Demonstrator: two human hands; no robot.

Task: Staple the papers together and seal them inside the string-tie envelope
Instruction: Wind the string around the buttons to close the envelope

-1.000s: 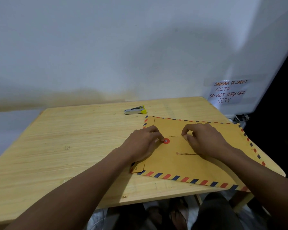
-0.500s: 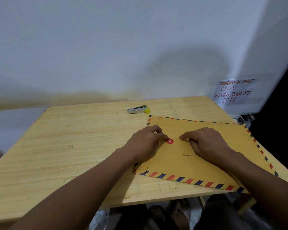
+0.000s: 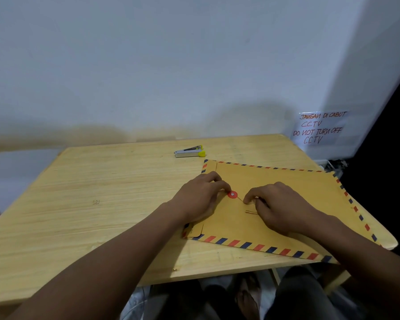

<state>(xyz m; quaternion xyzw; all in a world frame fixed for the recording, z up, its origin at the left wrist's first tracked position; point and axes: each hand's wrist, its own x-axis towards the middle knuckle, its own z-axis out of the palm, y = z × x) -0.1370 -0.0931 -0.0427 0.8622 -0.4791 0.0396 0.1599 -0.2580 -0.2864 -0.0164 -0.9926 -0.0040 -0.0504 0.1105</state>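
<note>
The envelope (image 3: 286,188) lies flat on the big wooden table (image 3: 90,192), over on our right side. Its near right corner pokes out past the table's edge. It is brown, with red and blue stripes all round its rim. Our left hand (image 3: 199,199) rests on the left part of the envelope with bent fingers, and we cannot tell if it holds anything. Our right hand (image 3: 284,206) rests on the middle of the envelope with its thumb and finger pinched together. A paper sign (image 3: 319,128) with writing hangs on the wall behind the table's far right corner. A small silver and yellow stapler (image 3: 189,151) sits alone on the table, just past the envelope's far left corner. The little red button (image 3: 232,194) sits on the envelope between our hands and touches a left fingertip. The thin string (image 3: 251,212) runs from the button into our right hand's pinch, and a loose bit lies just below those fingers.
</note>
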